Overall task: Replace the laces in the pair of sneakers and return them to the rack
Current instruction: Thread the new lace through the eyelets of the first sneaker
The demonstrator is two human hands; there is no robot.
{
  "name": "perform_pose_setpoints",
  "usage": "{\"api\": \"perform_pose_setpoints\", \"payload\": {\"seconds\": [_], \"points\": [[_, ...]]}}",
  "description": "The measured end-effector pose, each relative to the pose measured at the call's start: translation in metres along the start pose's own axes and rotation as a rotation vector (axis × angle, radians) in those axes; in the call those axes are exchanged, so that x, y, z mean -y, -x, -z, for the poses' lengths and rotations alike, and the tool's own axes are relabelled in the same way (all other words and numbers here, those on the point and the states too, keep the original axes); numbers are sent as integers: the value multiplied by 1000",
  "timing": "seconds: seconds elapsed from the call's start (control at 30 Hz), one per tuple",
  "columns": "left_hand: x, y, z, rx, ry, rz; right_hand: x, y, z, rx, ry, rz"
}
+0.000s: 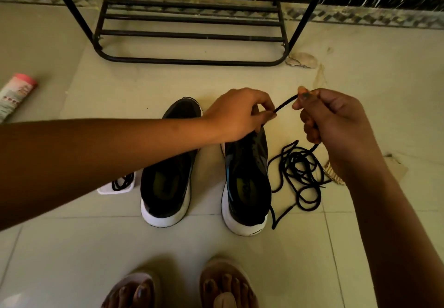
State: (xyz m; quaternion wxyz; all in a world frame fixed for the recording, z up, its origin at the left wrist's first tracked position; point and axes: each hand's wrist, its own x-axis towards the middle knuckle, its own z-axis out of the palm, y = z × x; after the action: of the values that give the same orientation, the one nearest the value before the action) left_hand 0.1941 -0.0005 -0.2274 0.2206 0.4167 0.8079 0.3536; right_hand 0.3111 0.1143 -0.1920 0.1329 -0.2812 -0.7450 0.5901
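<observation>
Two black sneakers with white soles stand side by side on the tiled floor, toes pointing away: the left sneaker point(168, 175) and the right sneaker point(247, 183). No laces show in either. A long black lace point(300, 171) lies tangled on the floor right of the right sneaker. One end of it rises through my right hand point(336, 120), which grips it, to my left hand point(240, 113), which pinches its tip above the right sneaker's toe. A second black lace point(122, 183) lies coiled in a small white packet left of the left sneaker.
A black metal shoe rack point(192, 36) stands on the floor beyond the sneakers, its lower shelf bare. A pink-capped tube point(16, 94) lies at the far left. Scraps of paper point(301, 60) lie right of the rack. My sandalled feet point(182, 286) are at the bottom edge.
</observation>
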Motion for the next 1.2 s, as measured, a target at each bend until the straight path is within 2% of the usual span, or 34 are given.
{"api": "perform_pose_setpoints", "payload": {"seconds": [0.1,0.2,0.33,0.4,0.5,0.57,0.67,0.77,0.87,0.93,1.07,1.2], "points": [[3,-6,1,-27,62,85,-8,-2,15,-22,87,10],[10,-6,1,-67,223,257,-24,-3,32,33,322,-29],[20,-5,7,-139,386,455,-51,-5,45,116,774,-207],[23,-4,9,-134,427,514,-63,-5,45,135,831,-328],[25,-5,8,-112,508,544,-75,-6,44,136,752,-485],[24,-6,7,-80,548,529,-82,-6,41,131,553,-540],[23,-6,5,-4,525,483,-81,-1,30,123,166,-449],[30,3,-2,56,276,385,-76,-1,15,105,-78,-376],[39,16,-11,77,-13,237,-78,-7,1,106,-60,-303],[43,25,-17,104,-107,183,-81,-10,-6,131,-17,-284],[48,34,-28,98,-100,155,-88,-9,-15,169,40,-279],[47,34,-33,37,-76,141,-91,-5,-22,122,80,-240]]}}
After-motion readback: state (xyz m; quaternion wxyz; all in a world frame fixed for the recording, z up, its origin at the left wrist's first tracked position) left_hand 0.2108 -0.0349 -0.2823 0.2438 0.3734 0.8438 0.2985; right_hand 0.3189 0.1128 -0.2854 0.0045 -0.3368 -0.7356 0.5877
